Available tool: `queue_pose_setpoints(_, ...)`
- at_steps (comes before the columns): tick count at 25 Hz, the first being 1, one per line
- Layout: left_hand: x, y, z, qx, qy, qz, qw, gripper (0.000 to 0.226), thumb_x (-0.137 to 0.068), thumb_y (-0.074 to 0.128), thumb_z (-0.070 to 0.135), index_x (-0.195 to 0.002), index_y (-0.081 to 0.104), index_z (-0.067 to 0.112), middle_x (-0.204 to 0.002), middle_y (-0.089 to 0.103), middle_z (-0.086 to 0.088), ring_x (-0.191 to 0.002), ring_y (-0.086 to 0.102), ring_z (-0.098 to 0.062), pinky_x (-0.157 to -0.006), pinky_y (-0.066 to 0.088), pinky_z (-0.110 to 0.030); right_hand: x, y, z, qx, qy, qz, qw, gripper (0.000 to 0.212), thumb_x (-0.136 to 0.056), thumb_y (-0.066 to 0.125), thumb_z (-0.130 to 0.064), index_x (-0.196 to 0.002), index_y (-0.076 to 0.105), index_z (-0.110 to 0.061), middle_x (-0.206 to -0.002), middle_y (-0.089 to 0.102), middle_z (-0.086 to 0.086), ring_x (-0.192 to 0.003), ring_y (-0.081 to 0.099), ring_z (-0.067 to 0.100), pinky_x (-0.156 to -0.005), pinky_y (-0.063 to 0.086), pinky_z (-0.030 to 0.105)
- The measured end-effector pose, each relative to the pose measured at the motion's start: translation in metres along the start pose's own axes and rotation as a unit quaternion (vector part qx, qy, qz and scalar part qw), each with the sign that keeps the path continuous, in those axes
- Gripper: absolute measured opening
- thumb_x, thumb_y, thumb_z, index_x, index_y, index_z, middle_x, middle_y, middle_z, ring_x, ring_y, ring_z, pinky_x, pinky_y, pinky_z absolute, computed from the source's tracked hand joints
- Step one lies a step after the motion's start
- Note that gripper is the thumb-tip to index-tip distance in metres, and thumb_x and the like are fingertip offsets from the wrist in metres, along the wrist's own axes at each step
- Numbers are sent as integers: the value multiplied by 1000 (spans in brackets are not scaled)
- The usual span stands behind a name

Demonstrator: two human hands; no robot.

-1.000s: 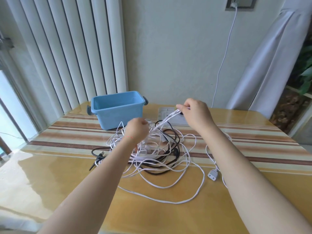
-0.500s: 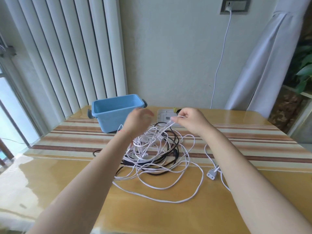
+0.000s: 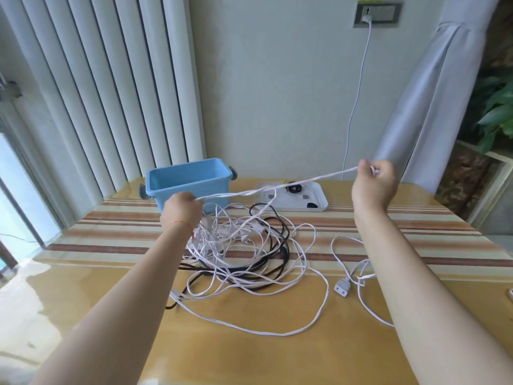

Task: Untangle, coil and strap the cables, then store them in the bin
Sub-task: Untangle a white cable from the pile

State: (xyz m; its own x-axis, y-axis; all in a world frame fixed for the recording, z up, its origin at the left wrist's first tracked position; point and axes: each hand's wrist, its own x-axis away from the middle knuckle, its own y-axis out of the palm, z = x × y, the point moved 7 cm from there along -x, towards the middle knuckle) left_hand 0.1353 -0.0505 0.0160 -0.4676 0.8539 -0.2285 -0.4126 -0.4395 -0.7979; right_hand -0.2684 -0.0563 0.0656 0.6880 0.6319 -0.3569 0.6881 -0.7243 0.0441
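Note:
A tangle of white cables (image 3: 238, 245) mixed with a black cable (image 3: 280, 237) lies mid-table. My left hand (image 3: 181, 211) is closed on white strands above the pile's left side. My right hand (image 3: 373, 183), raised at the right, pinches the same white cable (image 3: 277, 188), which stretches taut between both hands. A white plug (image 3: 342, 287) rests on the table at the right. The blue bin (image 3: 188, 182) stands open and looks empty behind my left hand.
A white tray (image 3: 294, 202) with small dark items sits behind the pile. A wall socket (image 3: 377, 13) holds a white cord that hangs down the wall. Blinds stand at the left, a curtain and a plant at the right. The table (image 3: 249, 357) is glossy with striped cloth.
My right hand has swung up and to the right, pulling a length of white cable out of the pile until it is taut. My left hand stays gripping the strands.

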Motion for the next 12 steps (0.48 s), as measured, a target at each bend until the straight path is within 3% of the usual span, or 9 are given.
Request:
queue_pose_setpoints(3, -3, 13, 4, 4, 14, -109, 994, 21, -94, 53, 10, -103, 72, 14, -106, 72, -4, -94, 66, -23, -78, 55, -34, 4, 17, 25, 161, 59, -115, 978, 9, -85, 49, -14, -78, 52, -10, -69, 48, 3, -70, 44, 26, -57, 31, 32)
queue_pose_setpoints(5, 7, 23, 20, 79, 2, -202, 976, 22, -96, 51, 3, -106, 70, 9, -98, 73, -5, -82, 71, -15, -70, 57, -25, 23, 41, 31, 317, 33, -261, 911, 15, -85, 46, -9, -72, 52, -7, -69, 52, 7, -68, 45, 28, -54, 33, 29)
queue_pose_setpoints(7, 20, 31, 40, 139, -1, -278, 950, 26, -99, 42, 1, -102, 67, 4, -81, 71, -7, -62, 69, -16, -54, 53, -22, 48, 63, 38, 422, -28, -385, 821, 22, -88, 44, -6, -89, 66, -4, -93, 67, 13, -85, 58, 31, -67, 49, 30)
queue_pose_setpoints(9, 24, 31, 47, 195, -15, -281, 939, 33, -98, 35, 1, -102, 68, 4, -79, 70, -11, -61, 67, -23, -55, 51, -27, 76, 77, 46, 422, -48, -475, 771, 35, -91, 43, -6, -117, 67, -5, -124, 65, 9, -112, 59, 30, -93, 50, 36)
queue_pose_setpoints(12, 32, 24, 47, 327, -32, -285, 901, 32, -95, 40, 8, -101, 71, 14, -81, 71, -10, -62, 65, -22, -64, 51, -30, 114, 94, 69, 414, -61, -547, 725, 43, -91, 51, -13, -134, 53, -16, -134, 55, 4, -117, 55, 24, -92, 47, 33)
